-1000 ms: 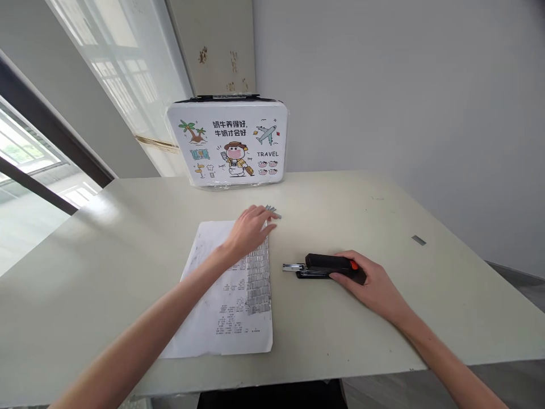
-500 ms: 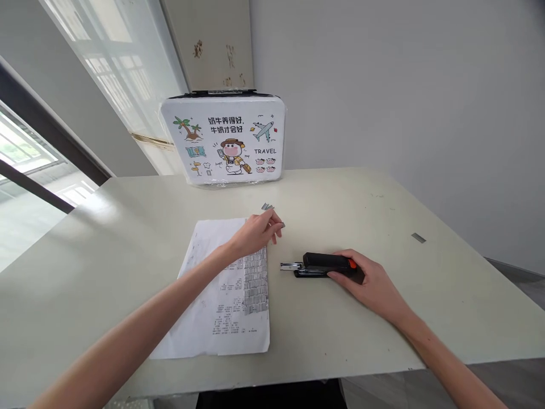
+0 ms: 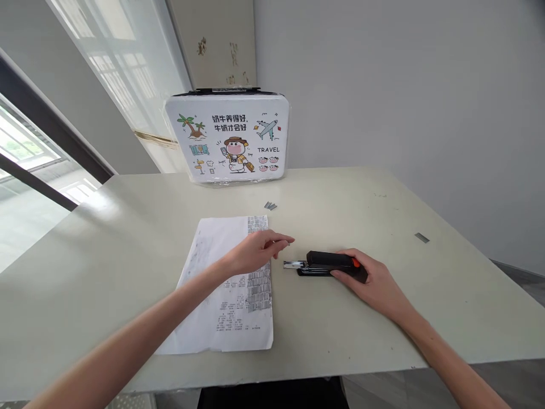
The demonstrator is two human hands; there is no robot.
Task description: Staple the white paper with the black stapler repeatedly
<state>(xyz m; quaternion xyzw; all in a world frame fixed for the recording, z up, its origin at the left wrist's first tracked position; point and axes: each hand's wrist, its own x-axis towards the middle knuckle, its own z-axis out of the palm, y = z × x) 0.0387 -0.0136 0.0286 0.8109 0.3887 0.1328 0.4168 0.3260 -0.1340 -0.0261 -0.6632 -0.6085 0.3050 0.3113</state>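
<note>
My left hand (image 3: 258, 251) hovers over the right edge of a printed paper sheet (image 3: 213, 307), fingers pinched on a small grey strip of staples that pokes out toward the stapler. The black stapler (image 3: 323, 262) with an orange rear tab lies on the table, its metal magazine slid out to the left. My right hand (image 3: 368, 279) grips the stapler's rear end and holds it down. A column of staples runs along the sheet's right side (image 3: 259, 281).
A white case (image 3: 227, 139) with cartoon travel pictures stands upright at the table's far edge. A few loose staple strips (image 3: 269, 205) lie behind the sheet, and another strip (image 3: 422, 237) lies far right. The pale table (image 3: 106, 255) ends just below the sheet.
My left hand has drawn back from the loose staples behind the sheet, carrying a strip, and moved right and nearer toward the stapler's open magazine. The right hand has stayed on the stapler.
</note>
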